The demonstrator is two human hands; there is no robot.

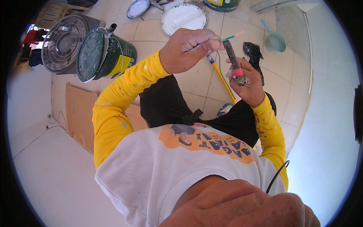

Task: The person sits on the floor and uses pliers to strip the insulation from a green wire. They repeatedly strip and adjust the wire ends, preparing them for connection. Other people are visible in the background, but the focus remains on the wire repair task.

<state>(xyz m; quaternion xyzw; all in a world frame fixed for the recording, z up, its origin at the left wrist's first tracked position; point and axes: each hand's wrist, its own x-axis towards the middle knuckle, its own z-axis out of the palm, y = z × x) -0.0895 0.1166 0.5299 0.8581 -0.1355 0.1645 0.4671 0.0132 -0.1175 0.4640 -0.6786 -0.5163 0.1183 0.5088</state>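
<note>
My left hand (pixel 189 49) is raised over the tiled floor, its fingers pinched on a thin green and orange wire (pixel 231 36). Close beside it, my right hand (pixel 245 81) grips a dark, worn hand tool (pixel 234 62) with a red band on its handle; the tool's tip touches the wire near my left fingertips. Both sleeves are yellow. A yellow stick with a blue end (pixel 223 79) lies on the floor below the hands.
A green paint bucket (pixel 107 55) stands beside a grey floor fan (pixel 64 43) at the left. A white round lid (pixel 184 19) and a teal scoop (pixel 274 39) lie on the tiles. Cardboard (pixel 81 113) leans by the left wall.
</note>
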